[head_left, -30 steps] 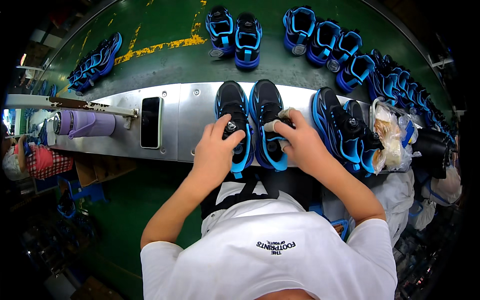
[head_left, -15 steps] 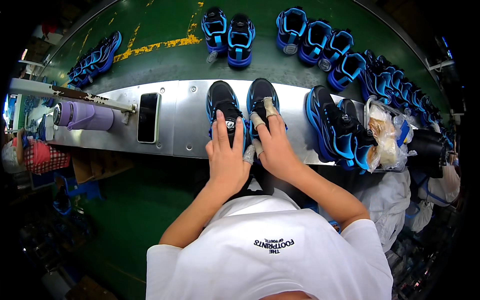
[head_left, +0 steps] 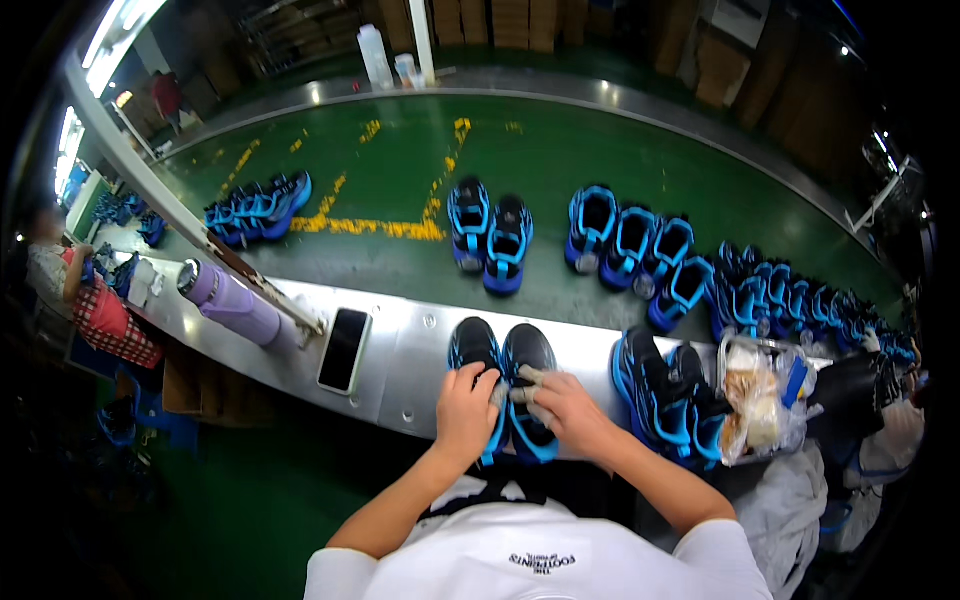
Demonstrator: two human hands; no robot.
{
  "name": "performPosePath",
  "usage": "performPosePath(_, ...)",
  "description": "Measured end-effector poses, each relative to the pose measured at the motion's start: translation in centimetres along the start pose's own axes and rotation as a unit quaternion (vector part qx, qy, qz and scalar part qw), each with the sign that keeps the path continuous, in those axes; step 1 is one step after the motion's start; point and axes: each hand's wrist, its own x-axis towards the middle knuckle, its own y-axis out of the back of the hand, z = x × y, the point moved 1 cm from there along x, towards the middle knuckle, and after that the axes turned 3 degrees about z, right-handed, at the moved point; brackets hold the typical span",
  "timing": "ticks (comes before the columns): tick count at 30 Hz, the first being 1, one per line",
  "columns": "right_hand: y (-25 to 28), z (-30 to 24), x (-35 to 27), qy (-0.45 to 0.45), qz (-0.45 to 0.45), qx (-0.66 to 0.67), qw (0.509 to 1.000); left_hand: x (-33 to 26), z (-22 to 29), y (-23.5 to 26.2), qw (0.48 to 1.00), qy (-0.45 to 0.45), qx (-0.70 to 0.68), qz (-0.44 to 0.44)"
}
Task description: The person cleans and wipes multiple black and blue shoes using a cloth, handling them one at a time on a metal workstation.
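Note:
A pair of black and blue sneakers stands side by side on the metal ledge in front of me, toes pointing away. My left hand (head_left: 467, 410) is on the left sneaker (head_left: 474, 342), its fingers bent over the upper behind the toe. Pale covers wrap some fingers of my right hand (head_left: 568, 408), which curls onto the right sneaker (head_left: 529, 350) around its tongue and opening. The fingers hide the middle of both shoes, and I cannot make out any small part between them.
Left on the ledge (head_left: 405, 385) are a phone (head_left: 345, 350) and a purple bottle (head_left: 235, 305) beside a metal post. Another sneaker pair (head_left: 660, 395) and a tray of plastic-wrapped items (head_left: 765, 400) stand right. Rows of sneakers (head_left: 630, 240) line the green belt. Another person (head_left: 75, 285) is far left.
My view has tilted up, showing more beyond the belt. My fingers, stretched over the shoe tops before, are now bent, and both hands remain at the same pair.

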Motion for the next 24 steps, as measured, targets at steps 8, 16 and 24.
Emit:
performPosePath(8,2.0,0.5,0.6,-0.113,-0.039,0.14,0.983,0.4,-0.3,-0.8,0.99,0.117,-0.077,0.02)
performPosePath(16,3.2,1.7,1.3,-0.182,-0.087,0.212,0.956,0.7,-0.1,-1.1,0.984,0.149,-0.097,0.012)
performPosePath(24,3.8,-0.2,1.2,-0.144,-0.087,0.124,0.978,1.1,-0.6,-0.5,0.992,0.057,-0.113,-0.022)
